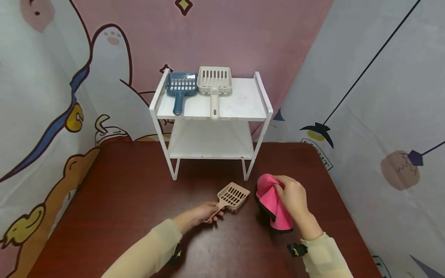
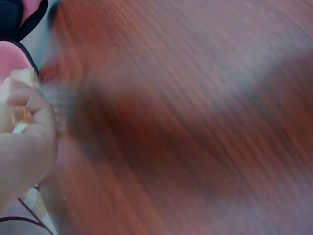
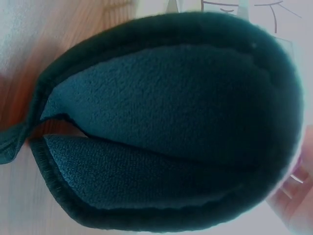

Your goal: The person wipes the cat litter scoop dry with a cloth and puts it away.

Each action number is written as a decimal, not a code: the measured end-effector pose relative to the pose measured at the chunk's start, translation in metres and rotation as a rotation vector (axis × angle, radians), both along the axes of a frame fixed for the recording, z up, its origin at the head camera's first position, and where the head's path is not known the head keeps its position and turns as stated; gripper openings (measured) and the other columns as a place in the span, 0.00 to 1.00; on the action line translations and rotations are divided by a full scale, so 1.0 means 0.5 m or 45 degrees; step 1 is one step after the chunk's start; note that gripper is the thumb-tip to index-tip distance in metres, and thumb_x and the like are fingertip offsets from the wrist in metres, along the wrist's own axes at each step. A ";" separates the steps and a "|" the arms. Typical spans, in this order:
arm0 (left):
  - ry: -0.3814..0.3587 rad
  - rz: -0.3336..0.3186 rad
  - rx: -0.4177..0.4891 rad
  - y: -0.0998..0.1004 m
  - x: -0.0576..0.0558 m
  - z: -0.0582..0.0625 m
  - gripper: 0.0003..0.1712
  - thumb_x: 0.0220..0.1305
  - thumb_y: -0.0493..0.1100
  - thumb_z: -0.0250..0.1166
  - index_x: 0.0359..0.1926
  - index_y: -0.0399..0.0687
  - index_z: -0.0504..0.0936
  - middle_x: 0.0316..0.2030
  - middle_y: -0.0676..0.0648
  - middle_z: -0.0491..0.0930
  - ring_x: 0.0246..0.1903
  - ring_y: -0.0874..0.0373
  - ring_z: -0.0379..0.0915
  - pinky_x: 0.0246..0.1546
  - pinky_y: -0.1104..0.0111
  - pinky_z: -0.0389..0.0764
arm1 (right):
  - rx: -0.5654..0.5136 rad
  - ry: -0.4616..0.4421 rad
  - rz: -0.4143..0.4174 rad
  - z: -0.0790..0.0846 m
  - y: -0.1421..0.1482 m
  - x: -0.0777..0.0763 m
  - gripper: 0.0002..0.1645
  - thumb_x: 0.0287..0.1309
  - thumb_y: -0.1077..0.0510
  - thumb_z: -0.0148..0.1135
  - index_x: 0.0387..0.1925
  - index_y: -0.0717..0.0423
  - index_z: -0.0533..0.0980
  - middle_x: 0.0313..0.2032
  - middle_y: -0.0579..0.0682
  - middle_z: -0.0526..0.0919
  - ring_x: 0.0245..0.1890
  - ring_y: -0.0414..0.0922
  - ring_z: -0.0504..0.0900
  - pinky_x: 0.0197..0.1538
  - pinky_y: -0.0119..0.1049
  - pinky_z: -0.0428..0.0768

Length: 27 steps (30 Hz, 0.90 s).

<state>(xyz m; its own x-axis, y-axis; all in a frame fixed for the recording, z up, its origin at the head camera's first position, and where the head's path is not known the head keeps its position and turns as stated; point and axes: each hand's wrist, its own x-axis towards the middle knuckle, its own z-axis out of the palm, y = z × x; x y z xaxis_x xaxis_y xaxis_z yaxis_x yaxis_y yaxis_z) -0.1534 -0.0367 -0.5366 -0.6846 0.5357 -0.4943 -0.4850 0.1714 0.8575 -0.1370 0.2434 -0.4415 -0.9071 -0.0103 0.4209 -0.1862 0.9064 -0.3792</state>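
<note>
My left hand (image 1: 205, 212) grips a beige slotted litter scoop (image 1: 233, 195) by its handle, the scoop's head tilted up over the table. To the right of it, my right hand (image 1: 293, 195) pinches a pink cloth (image 1: 274, 202) with black edging, which hangs folded below the fingers. The right wrist view is mostly filled by the cloth's dark side (image 3: 166, 103), with only part of the hand at the right edge. In the left wrist view the left hand (image 2: 29, 147) is at the left edge, curled round the handle, with the pink cloth just beyond.
A white two-tier rack (image 1: 212, 141) stands at the back of the dark red-brown table (image 1: 121, 208). On its top shelf lie a blue litter scoop (image 1: 181, 88) and a cream one (image 1: 214, 83), side by side with handles forward. Cartoon-printed fabric (image 1: 222, 34) covers the walls behind.
</note>
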 end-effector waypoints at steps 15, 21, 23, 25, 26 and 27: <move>0.217 -0.039 -0.118 -0.050 0.002 0.099 0.17 0.70 0.35 0.44 0.55 0.30 0.67 0.21 0.55 0.67 0.14 0.69 0.55 0.13 0.80 0.59 | -0.017 0.077 0.185 0.025 -0.105 0.017 0.13 0.43 0.65 0.70 0.36 0.58 0.83 0.35 0.56 0.85 0.39 0.51 0.84 0.41 0.47 0.81; 0.273 -0.076 -0.120 -0.032 0.009 0.118 0.15 0.70 0.37 0.45 0.50 0.30 0.71 0.20 0.54 0.66 0.14 0.68 0.55 0.13 0.78 0.58 | 0.086 0.040 0.348 -0.009 -0.173 0.023 0.10 0.45 0.62 0.70 0.33 0.50 0.84 0.33 0.47 0.86 0.38 0.43 0.84 0.40 0.39 0.81; 0.297 -0.084 -0.113 -0.028 0.010 0.125 0.14 0.70 0.37 0.45 0.48 0.30 0.71 0.19 0.54 0.65 0.13 0.68 0.54 0.14 0.77 0.57 | 0.114 0.020 0.393 -0.023 -0.186 0.025 0.09 0.45 0.61 0.70 0.33 0.49 0.84 0.32 0.45 0.86 0.38 0.42 0.84 0.40 0.38 0.81; 0.320 -0.090 -0.114 -0.026 0.010 0.132 0.14 0.70 0.36 0.45 0.46 0.30 0.72 0.18 0.54 0.65 0.12 0.68 0.53 0.14 0.76 0.56 | 0.129 0.003 0.430 -0.035 -0.192 0.025 0.08 0.46 0.60 0.70 0.33 0.49 0.84 0.32 0.44 0.86 0.37 0.42 0.84 0.41 0.36 0.81; 0.332 -0.097 -0.117 -0.026 0.010 0.135 0.14 0.70 0.36 0.45 0.46 0.29 0.73 0.18 0.54 0.65 0.12 0.68 0.53 0.14 0.76 0.56 | 0.133 -0.009 0.445 -0.039 -0.194 0.025 0.08 0.46 0.60 0.69 0.33 0.50 0.84 0.32 0.44 0.86 0.37 0.42 0.84 0.42 0.36 0.81; 0.339 -0.099 -0.119 -0.026 0.010 0.138 0.14 0.70 0.36 0.45 0.46 0.29 0.73 0.17 0.54 0.65 0.12 0.68 0.52 0.14 0.76 0.55 | 0.141 -0.025 0.452 -0.042 -0.195 0.024 0.08 0.46 0.60 0.69 0.33 0.50 0.84 0.32 0.45 0.87 0.37 0.42 0.84 0.42 0.36 0.81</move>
